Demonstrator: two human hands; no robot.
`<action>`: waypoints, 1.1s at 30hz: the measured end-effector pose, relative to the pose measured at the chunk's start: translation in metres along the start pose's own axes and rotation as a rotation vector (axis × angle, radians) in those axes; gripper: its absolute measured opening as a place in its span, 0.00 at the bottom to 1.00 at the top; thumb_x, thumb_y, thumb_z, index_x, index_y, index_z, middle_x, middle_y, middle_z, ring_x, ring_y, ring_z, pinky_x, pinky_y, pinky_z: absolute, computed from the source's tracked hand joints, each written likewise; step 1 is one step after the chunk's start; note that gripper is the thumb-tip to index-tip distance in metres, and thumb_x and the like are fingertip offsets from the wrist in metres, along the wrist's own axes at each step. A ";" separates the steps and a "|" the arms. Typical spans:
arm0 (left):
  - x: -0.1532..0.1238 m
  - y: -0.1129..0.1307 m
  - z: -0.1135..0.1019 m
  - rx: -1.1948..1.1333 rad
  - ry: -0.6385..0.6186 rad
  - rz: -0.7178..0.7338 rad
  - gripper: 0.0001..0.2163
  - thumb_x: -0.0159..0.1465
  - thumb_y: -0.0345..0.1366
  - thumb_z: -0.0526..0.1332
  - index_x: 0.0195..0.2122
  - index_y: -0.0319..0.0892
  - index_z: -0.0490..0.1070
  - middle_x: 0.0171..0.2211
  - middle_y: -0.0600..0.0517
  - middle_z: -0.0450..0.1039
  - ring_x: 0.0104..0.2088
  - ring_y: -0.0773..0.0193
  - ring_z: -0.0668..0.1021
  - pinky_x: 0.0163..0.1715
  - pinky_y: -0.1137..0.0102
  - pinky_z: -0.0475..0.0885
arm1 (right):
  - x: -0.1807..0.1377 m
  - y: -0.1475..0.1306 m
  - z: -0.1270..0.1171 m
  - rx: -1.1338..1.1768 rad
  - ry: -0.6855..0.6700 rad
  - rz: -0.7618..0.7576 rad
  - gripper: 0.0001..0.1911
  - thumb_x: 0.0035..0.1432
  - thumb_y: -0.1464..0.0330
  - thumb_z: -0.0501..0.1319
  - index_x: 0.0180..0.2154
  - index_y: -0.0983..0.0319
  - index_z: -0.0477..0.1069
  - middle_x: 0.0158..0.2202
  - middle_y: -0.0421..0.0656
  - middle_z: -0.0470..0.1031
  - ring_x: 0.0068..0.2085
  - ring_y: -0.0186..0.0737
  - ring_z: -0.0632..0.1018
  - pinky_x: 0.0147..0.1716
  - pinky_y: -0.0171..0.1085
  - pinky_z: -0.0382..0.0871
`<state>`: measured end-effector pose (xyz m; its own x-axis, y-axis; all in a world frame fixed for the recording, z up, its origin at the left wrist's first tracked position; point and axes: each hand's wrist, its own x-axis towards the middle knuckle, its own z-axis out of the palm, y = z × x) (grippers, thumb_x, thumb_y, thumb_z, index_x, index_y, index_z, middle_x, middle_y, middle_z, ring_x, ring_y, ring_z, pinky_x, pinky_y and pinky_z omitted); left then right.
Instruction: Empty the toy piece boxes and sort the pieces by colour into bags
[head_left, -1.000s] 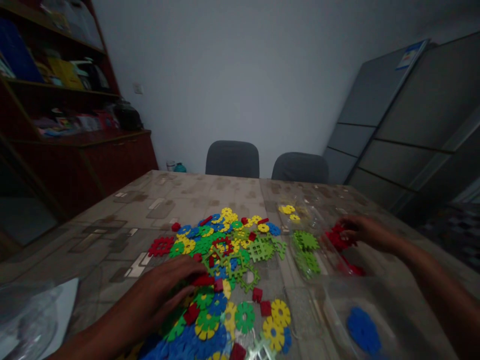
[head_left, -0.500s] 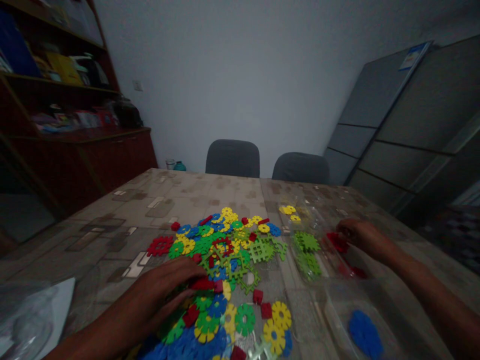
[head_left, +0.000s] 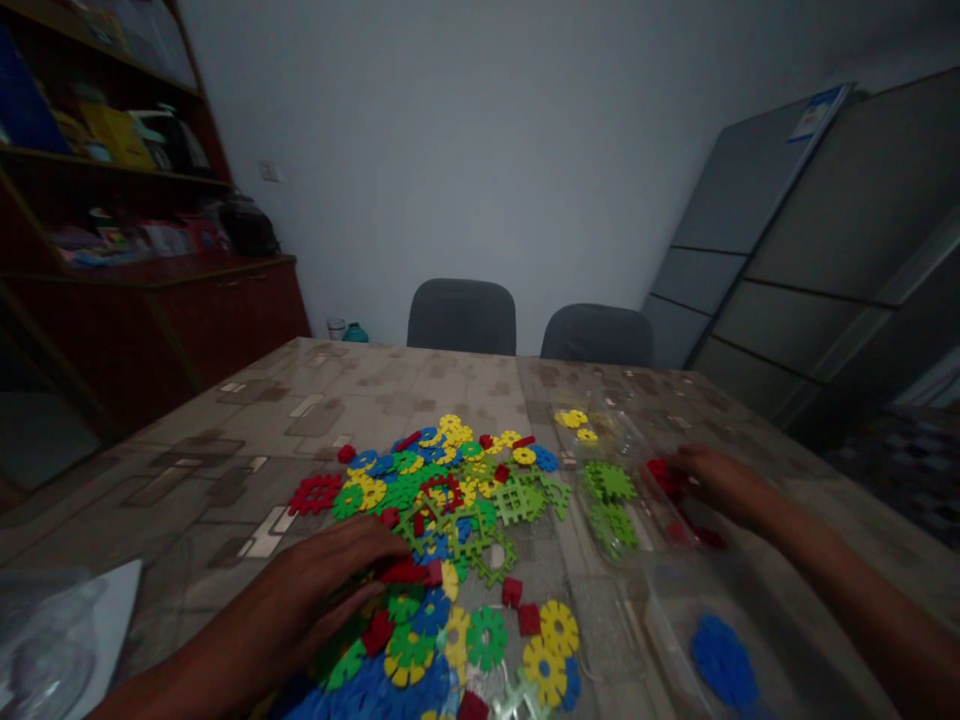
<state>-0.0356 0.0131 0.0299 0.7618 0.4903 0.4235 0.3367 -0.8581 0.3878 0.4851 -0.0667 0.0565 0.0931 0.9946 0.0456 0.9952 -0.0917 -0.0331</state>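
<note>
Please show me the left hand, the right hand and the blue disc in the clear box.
Left hand [head_left: 337, 560]: head view, back of the hand.
Right hand [head_left: 718, 483]: head view, back of the hand.
Blue disc [head_left: 724, 660]: head view, near its middle.

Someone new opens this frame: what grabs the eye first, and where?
The bright heap of red, yellow, green and blue plastic pieces mid-table, running down to the bottom edge, with the left hand over its left side. Next, the clear containers on the right, sorted by colour, with the right hand by the red pieces. The blue disc at lower right also stands out.
</note>
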 end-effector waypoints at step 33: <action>0.005 0.028 -0.005 -0.226 -0.125 0.000 0.12 0.70 0.41 0.61 0.53 0.48 0.64 0.52 0.49 0.72 0.52 0.57 0.74 0.52 0.64 0.67 | -0.064 -0.239 0.001 0.602 0.157 -0.478 0.10 0.65 0.68 0.57 0.47 0.55 0.72 0.39 0.43 0.80 0.37 0.40 0.81 0.35 0.36 0.75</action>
<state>-0.0253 -0.0080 0.0474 0.8287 0.4559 0.3246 0.2151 -0.7950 0.5672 0.2407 -0.1081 0.0601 -0.2937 0.8972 0.3299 0.7460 0.4309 -0.5077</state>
